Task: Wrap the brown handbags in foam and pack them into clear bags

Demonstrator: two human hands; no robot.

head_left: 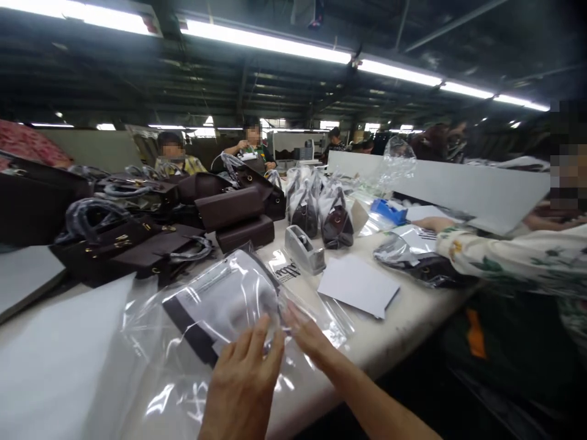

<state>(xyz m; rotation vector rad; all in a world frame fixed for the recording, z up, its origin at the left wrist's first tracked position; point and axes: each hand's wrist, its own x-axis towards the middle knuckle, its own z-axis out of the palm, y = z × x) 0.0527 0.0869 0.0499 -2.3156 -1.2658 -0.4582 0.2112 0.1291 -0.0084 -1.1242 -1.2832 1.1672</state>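
Observation:
A dark bag point(192, 327) lies flat on the table inside a transparent plastic bag point(169, 373), with a pale sheet covering most of it. My left hand point(243, 376) rests on the plastic at the near side, its fingers stretched out. Beside it, my right hand point(307, 336) lies along the right edge of the wrapped bag with its fingers extended, some of them blurred. Neither hand grips anything visible. Just beyond my right hand are a grey tape dispenser point(305, 250) and a stack of white sheets point(358, 284).
Brown handbags point(123, 244) with plastic-wrapped handles crowd the left and back. Two bagged handbags point(337, 220) stand behind the dispenser, near a blue tape dispenser point(389, 211). At right, a co-worker's flowered sleeve point(504, 256) reaches over another bagged handbag point(426, 269). White board point(68, 348) lies front left.

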